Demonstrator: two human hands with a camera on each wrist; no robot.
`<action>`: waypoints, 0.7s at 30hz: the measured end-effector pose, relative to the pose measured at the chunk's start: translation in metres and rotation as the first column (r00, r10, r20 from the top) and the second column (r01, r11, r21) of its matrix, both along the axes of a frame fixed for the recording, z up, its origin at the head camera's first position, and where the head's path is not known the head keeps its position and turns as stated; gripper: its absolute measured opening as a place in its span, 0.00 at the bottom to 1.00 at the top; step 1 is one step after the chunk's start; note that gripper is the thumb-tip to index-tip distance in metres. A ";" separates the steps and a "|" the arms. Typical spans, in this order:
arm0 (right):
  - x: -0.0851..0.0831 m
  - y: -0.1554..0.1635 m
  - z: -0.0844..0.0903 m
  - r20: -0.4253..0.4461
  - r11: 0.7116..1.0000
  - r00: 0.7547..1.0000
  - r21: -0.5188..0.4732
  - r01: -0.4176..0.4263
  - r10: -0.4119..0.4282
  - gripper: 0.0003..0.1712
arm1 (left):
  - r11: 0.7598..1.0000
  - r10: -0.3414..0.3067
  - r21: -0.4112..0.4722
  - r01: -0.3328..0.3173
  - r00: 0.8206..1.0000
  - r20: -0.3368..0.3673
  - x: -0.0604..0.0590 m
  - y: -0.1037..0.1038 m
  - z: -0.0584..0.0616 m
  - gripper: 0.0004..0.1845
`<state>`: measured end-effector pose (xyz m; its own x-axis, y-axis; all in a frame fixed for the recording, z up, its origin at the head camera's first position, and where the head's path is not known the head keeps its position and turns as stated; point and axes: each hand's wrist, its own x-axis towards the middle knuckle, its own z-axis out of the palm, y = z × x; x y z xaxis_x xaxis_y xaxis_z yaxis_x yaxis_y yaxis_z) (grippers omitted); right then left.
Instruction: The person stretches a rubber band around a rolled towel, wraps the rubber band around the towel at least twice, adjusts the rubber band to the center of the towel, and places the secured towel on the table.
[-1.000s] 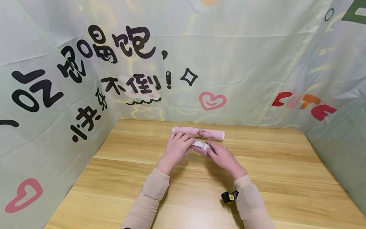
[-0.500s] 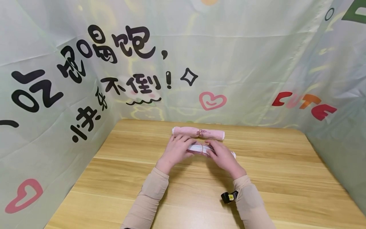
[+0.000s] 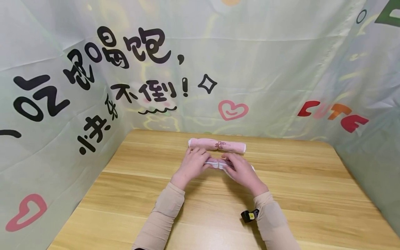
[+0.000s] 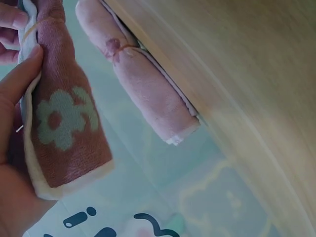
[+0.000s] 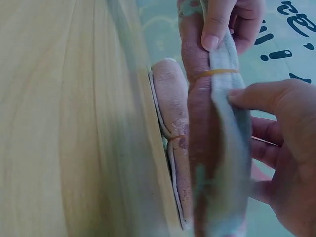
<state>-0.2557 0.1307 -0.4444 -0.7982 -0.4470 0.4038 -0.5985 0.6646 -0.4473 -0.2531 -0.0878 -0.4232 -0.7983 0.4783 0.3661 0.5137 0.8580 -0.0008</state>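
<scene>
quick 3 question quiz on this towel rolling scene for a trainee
1. True or false: the light pink rolled towel lies on the wooden table beyond both hands.
2. What is wrapped round the flower-print rolled towel near the thumbs?
A. a rubber band
B. a ribbon bow
C. a strip of tape
3. Fill in: the left hand and the right hand both grip the ____ towel.

Key
1. True.
2. A: the rubber band shows in the right wrist view.
3. Flower-print.
</scene>
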 end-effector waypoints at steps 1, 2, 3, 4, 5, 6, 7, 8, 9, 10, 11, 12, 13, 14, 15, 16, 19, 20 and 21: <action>0.000 0.000 0.000 0.005 1.000 1.000 -0.009 0.001 -0.001 0.17 | 1.000 -0.006 0.004 0.006 1.000 -0.026 0.000 0.000 0.000 0.14; 0.000 -0.001 0.000 0.010 1.000 1.000 -0.019 0.002 -0.002 0.15 | 1.000 -0.012 0.004 0.012 0.998 -0.055 0.000 0.000 -0.001 0.14; 0.000 -0.002 0.000 0.014 1.000 1.000 -0.030 -0.003 0.003 0.14 | 1.000 -0.019 0.001 0.019 0.996 -0.083 0.000 0.000 -0.001 0.13; 0.000 -0.003 0.000 0.014 0.999 1.000 -0.037 -0.005 0.005 0.13 | 1.000 -0.030 0.002 0.030 0.994 -0.106 0.000 0.001 -0.002 0.13; 0.000 -0.005 0.000 0.004 0.999 1.000 -0.042 -0.012 0.012 0.13 | 0.999 -0.040 0.002 0.040 0.991 -0.124 0.000 0.001 -0.002 0.13; 0.001 -0.006 0.000 -0.008 0.999 1.000 -0.046 -0.021 0.021 0.12 | 0.999 -0.051 0.002 0.052 0.988 -0.142 0.000 0.002 -0.003 0.13; 0.001 -0.007 0.000 -0.021 0.999 0.999 -0.045 -0.030 0.029 0.12 | 0.998 -0.062 0.005 0.064 0.986 -0.157 0.000 0.002 -0.003 0.13; 0.001 -0.008 0.001 -0.028 0.998 0.999 -0.046 -0.036 0.035 0.11 | 0.997 -0.069 0.005 0.071 0.983 -0.172 0.000 0.003 -0.004 0.13; 0.001 -0.009 0.001 -0.038 0.998 0.998 -0.047 -0.044 0.042 0.11 | 0.997 -0.075 0.012 0.079 0.980 -0.183 -0.001 0.003 -0.004 0.12; 0.002 -0.010 0.001 -0.045 0.998 0.998 -0.045 -0.044 0.042 0.10 | 0.996 -0.081 0.020 0.087 0.978 -0.195 -0.001 0.004 -0.004 0.12; 0.002 -0.011 0.001 -0.048 0.998 0.998 -0.047 -0.045 0.043 0.10 | 0.996 -0.083 0.025 0.090 0.975 -0.208 -0.002 0.004 -0.005 0.12; 0.002 -0.011 0.001 -0.051 0.998 0.998 -0.051 -0.045 0.042 0.09 | 0.995 -0.085 0.031 0.095 0.972 -0.221 -0.002 0.004 -0.005 0.12; 0.003 -0.012 0.001 -0.053 0.998 0.998 -0.055 -0.043 0.040 0.08 | 0.994 -0.088 0.036 0.099 0.969 -0.233 -0.003 0.004 -0.006 0.11; 0.003 -0.012 0.002 -0.054 0.997 0.998 -0.060 -0.041 0.038 0.07 | 0.994 -0.089 0.037 0.101 0.965 -0.245 -0.003 0.003 -0.006 0.11; 0.003 -0.011 0.002 -0.057 0.997 0.998 -0.062 -0.039 0.036 0.06 | 0.993 -0.094 0.040 0.107 0.963 -0.253 -0.004 0.003 -0.006 0.11; 0.003 -0.011 0.002 -0.058 0.997 0.998 -0.062 -0.039 0.036 0.05 | 0.993 -0.097 0.040 0.111 0.961 -0.257 -0.004 0.003 -0.006 0.11; 0.003 -0.008 0.003 -0.084 0.998 0.995 -0.042 -0.051 0.048 0.04 | 0.992 -0.105 0.038 0.119 0.962 -0.252 -0.004 0.003 -0.005 0.11; 0.003 -0.007 0.003 -0.096 0.998 0.994 -0.030 -0.056 0.053 0.04 | 0.992 -0.108 0.037 0.121 0.962 -0.251 -0.003 0.002 -0.004 0.11; 0.003 -0.007 0.003 -0.107 0.998 0.993 -0.017 -0.059 0.057 0.04 | 0.992 -0.111 0.038 0.124 0.963 -0.248 -0.003 0.002 -0.004 0.11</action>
<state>-0.2528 0.1241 -0.4411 -0.7234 -0.4824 0.4939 -0.6805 0.6191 -0.3920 -0.2562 -0.0854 -0.4269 -0.6207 0.5379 0.5704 0.6006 0.7939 -0.0951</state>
